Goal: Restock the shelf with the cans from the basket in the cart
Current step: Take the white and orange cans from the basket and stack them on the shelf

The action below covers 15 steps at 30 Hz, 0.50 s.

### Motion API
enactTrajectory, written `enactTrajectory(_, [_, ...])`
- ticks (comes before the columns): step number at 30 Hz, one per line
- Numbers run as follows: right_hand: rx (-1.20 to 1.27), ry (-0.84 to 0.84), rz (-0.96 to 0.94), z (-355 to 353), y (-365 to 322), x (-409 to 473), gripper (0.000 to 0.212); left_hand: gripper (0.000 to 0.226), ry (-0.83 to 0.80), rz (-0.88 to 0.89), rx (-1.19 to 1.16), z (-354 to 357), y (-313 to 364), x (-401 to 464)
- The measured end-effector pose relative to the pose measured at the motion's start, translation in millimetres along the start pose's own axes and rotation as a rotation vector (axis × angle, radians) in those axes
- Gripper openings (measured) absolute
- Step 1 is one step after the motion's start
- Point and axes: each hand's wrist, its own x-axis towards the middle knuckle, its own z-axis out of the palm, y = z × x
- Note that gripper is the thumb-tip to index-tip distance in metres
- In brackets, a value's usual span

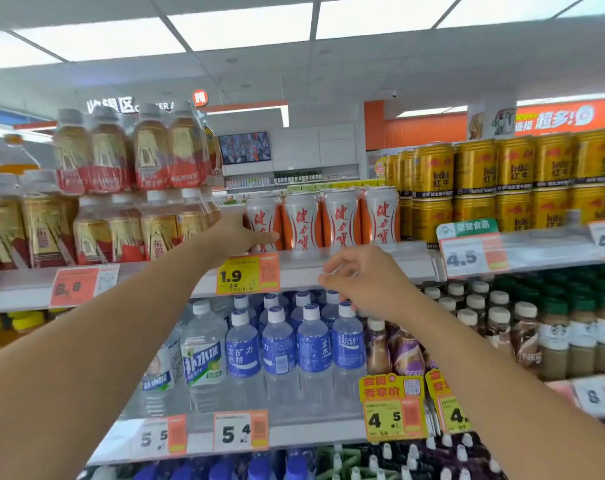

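Observation:
Several white-and-orange cans with red script stand in a row on the upper shelf (408,263). My left hand (237,235) reaches up to the leftmost can (262,216) and its fingers wrap round the can's lower half. The other cans (341,220) stand upright to its right, close together. My right hand (361,284) hovers in front of the shelf's front edge, below the row, with fingers loosely curled and nothing in them. Neither the cart nor the basket is in view.
Shrink-wrapped packs of amber drink bottles (131,188) crowd the shelf left of the cans. Gold cans (474,188) are stacked two high on the right. Blue-labelled water bottles (280,344) and coffee bottles (523,337) fill the shelf below. A yellow price tag (247,275) hangs under the cans.

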Motion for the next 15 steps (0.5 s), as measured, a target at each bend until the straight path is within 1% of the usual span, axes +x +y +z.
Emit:
enactTrajectory(1, [0.012, -0.009, 0.014, 0.0, -0.1, -1.8, 0.019, 0.028, 0.016, 0.014, 0.014, 1.3, 4.2, -7.1])
enactTrajectory(2, [0.025, -0.01, 0.02, -0.8, -2.1, -2.3, 0.02, 0.025, 0.071, 0.04, 0.025, 1.1, 9.2, -14.6])
enactTrajectory(3, [0.05, 0.0, 0.026, -1.5, -0.7, -8.4, 0.019, 0.026, 0.19, 0.069, 0.047, 4.6, 11.8, -25.8])
enactTrajectory(4, [0.091, 0.025, 0.031, -2.3, 0.7, -17.9, 0.017, 0.029, 0.362, 0.115, 0.069, 9.4, 11.6, -36.9])
enactTrajectory(5, [0.126, 0.066, 0.03, -2.7, 5.7, -29.9, 0.016, 0.037, 0.559, 0.2, 0.084, 17.7, 8.4, -51.8])
enactTrajectory(6, [0.162, 0.107, 0.042, -1.9, 15.4, -45.2, 0.015, 0.046, 0.682, 0.304, 0.081, 34.0, 2.4, -70.2])
enactTrajectory(7, [0.154, 0.145, 0.09, -1.2, 41.7, -74.7, 0.015, 0.046, 0.678, 0.401, 0.028, 72.5, -12.8, -91.4])
enactTrajectory(8, [0.152, 0.16, 0.124, 1.7, 63.3, -99.6, 0.015, 0.039, 0.621, 0.468, -0.048, 105.0, -26.9, -112.4])
enactTrajectory(9, [0.132, 0.146, 0.187, 6.3, 88.6, -128.9, 0.014, 0.029, 0.5, 0.469, -0.101, 142.3, -49.3, -132.9])
enactTrajectory(10, [0.112, 0.133, 0.309, 12.7, 125.1, -162.9, 0.013, 0.022, 0.334, 0.409, -0.15, 186.4, -67.5, -160.8])
enactTrajectory(11, [0.061, 0.108, 0.5, 16.3, 173.9, -218.2, 0.012, 0.017, 0.125, 0.296, -0.16, 247.4, -89.0, -197.0])
enactTrajectory(12, [0.049, 0.065, 0.672, 20.0, 212.1, -261.1, 0.015, 0.016, -0.06, 0.207, -0.15, 290.1, -107.2, -226.3])
enactTrajectory(13, [0.031, 0.002, 0.872, 24.9, 252.5, -304.1, 0.023, 0.017, -0.247, 0.115, -0.149, 329.0, -129.0, -250.5])
enactTrajectory(14, [-0.025, -0.078, 1.079, 27.7, 293.2, -369.6, 0.029, 0.019, -0.43, 0.006, -0.151, 381.3, -152.5, -288.8])
enactTrajectory(15, [-0.083, -0.145, 1.214, 30.5, 321.4, -417.1, 0.029, 0.021, -0.565, -0.055, -0.142, 415.1, -172.6, -313.4])
